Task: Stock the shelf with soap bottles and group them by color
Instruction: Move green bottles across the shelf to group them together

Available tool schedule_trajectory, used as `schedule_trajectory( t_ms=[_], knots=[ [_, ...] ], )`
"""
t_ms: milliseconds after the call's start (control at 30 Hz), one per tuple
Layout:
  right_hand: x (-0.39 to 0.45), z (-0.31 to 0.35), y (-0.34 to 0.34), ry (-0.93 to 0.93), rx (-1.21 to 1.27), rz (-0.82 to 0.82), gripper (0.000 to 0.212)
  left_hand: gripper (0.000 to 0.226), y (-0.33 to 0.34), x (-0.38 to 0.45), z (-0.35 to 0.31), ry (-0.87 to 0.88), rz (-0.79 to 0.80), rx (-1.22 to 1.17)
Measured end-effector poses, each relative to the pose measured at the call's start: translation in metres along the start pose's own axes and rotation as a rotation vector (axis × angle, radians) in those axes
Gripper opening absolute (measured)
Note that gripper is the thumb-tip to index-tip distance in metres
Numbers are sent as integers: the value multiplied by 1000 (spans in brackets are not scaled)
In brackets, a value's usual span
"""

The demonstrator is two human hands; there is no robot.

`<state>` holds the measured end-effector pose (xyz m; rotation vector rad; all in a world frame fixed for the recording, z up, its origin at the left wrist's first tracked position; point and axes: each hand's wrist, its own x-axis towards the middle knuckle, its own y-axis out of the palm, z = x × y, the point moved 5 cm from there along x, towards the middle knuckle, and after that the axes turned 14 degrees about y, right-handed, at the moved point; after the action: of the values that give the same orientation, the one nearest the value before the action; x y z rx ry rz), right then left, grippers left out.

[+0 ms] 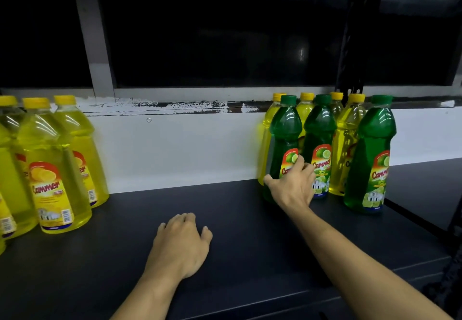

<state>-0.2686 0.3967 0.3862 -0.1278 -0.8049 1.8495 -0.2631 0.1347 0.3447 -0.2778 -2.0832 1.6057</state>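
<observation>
We work at a dark, matte, flat shelf (225, 219) backed by a white wall panel (175, 149) with scuffed, flaking paint along its upper edge. We take the shelf as the reference for all positions.

At the left end of the shelf stands a group of yellow bottles (60, 169). Each is clear plastic filled with yellow liquid, with sloped shoulders, a yellow ribbed screw cap and a glossy label printed in red and yellow.

At the right end of the shelf stands a mixed cluster. Three green bottles form its front row: the left green bottle (285, 132), the middle green bottle (321, 129) and the right green bottle (372, 154). They have the same shouldered shape, green caps and lime-printed labels. Behind them, against the wall panel, stand more yellow-capped bottles (346, 132), upright and touching the green ones.

Our right hand (292, 184) reaches to the left green bottle and grips its lower body, over the label. The thumb lies on the bottle's left side and the fingers curl around its front and right side. The bottle stands upright with its base on the shelf.

Our left hand (180, 247) rests palm down on the middle of the shelf, between the two groups and well apart from both. Its fingers are loosely curled and hold nothing.
</observation>
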Motion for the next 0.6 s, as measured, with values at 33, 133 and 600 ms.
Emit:
schedule_trajectory(
  t_ms=[33, 133, 600],
  knots=[
    [-5, 2, 1, -21, -7, 7, 98, 44, 0, 0, -1, -2, 2, 1],
    [-17, 12, 6, -90, -8, 74, 97, 46, 0, -1, -2, -3, 3, 3],
    [-24, 67, 64, -242, 14, 153, 90, 42, 2, 1, -2, 6, -38, 17]
  ],
)
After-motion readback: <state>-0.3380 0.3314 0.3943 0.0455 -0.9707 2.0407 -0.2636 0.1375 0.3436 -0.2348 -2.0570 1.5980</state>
